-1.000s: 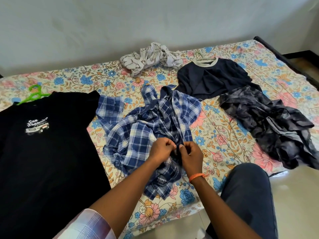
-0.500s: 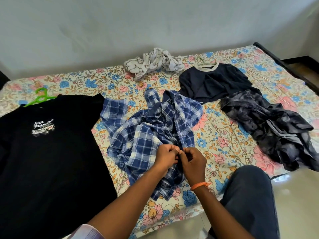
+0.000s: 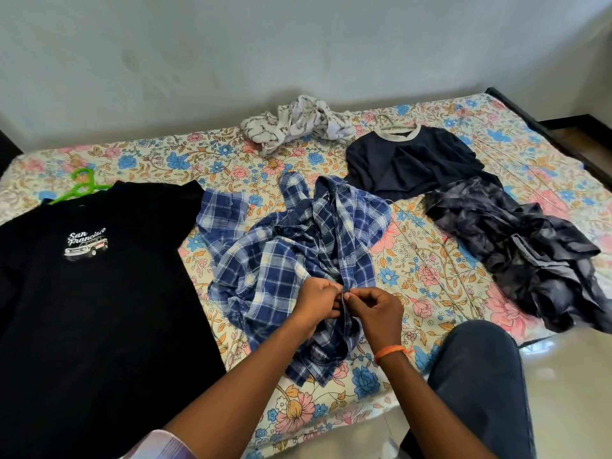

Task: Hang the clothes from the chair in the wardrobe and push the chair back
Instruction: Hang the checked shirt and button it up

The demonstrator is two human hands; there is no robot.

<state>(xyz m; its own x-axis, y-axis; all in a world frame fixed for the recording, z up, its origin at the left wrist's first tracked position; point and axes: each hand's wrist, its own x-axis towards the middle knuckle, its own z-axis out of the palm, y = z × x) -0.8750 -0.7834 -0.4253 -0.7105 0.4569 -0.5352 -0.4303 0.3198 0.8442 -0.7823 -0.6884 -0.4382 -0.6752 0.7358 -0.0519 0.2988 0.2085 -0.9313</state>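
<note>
Your hands have barely shifted since a second ago: both stay bunched together over the front edge of the blue plaid shirt (image 3: 291, 256), and the shirt keeps the same crumpled spread. Your left hand (image 3: 316, 301) and right hand (image 3: 376, 311) meet knuckle to knuckle, fingers curled, each pinching the shirt's placket between thumb and fingertips; whether a button sits between them you cannot tell. The shirt lies in the middle of the bed (image 3: 430, 276), its hem trailing toward the near edge under your wrists and its collar pointing toward the far edge. An orange band (image 3: 390, 352) circles your right wrist.

Toward the left edge lies a black T-shirt (image 3: 99, 309) with a white print, on a green hanger (image 3: 82, 187). Toward the far right corner lies a navy top (image 3: 410, 164) on a pale hanger (image 3: 389, 124), and just beside it, near the right edge, a dark mottled garment (image 3: 523, 250). A white patterned cloth (image 3: 298, 125) is heaped at the far edge.
</note>
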